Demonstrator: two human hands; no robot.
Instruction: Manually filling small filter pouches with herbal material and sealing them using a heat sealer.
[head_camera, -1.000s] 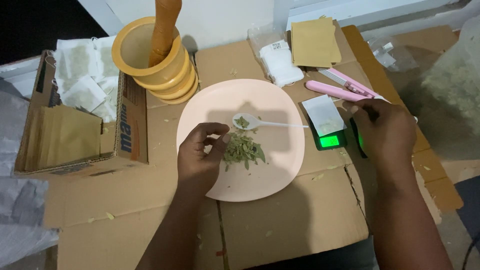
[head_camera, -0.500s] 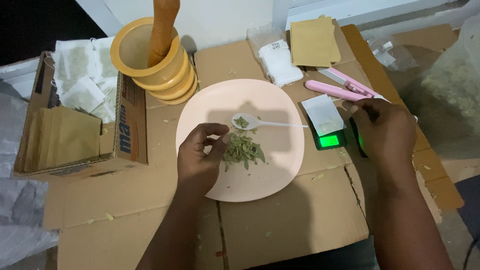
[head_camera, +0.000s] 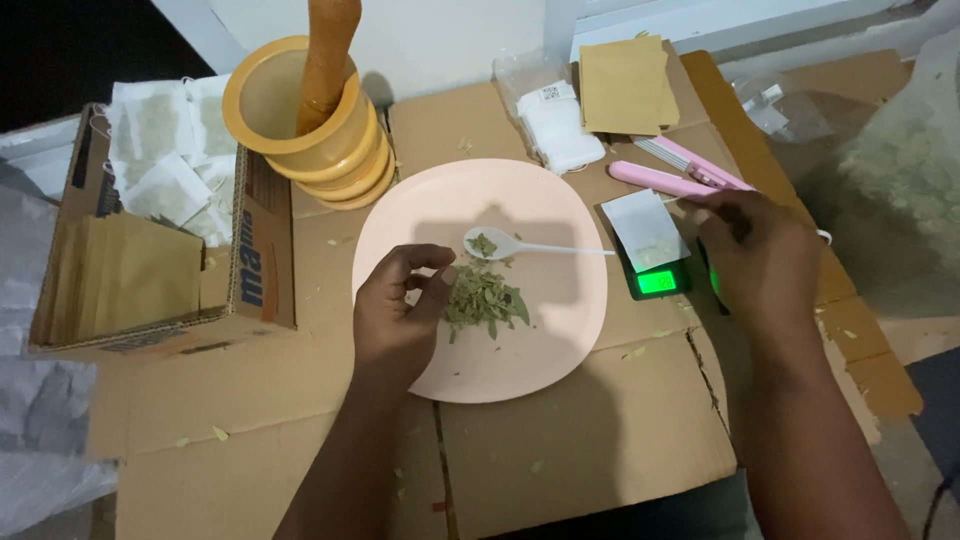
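Leaves: loose heap of dried green leaf pieces (head_camera: 485, 300) on round pink plate (head_camera: 540, 350); light, crumbly (pinch gently). Left hand (head_camera: 400, 315) pinching at heap; right hand (head_camera: 765, 255) loosely curled, grasping nothing I can see.

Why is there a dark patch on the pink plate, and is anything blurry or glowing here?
Head view: light from above casts a squarish shadow across the plate, over the spoon and dried leaves; the small scale display glows green; the top left corner is black; the right hand looks slightly soft.
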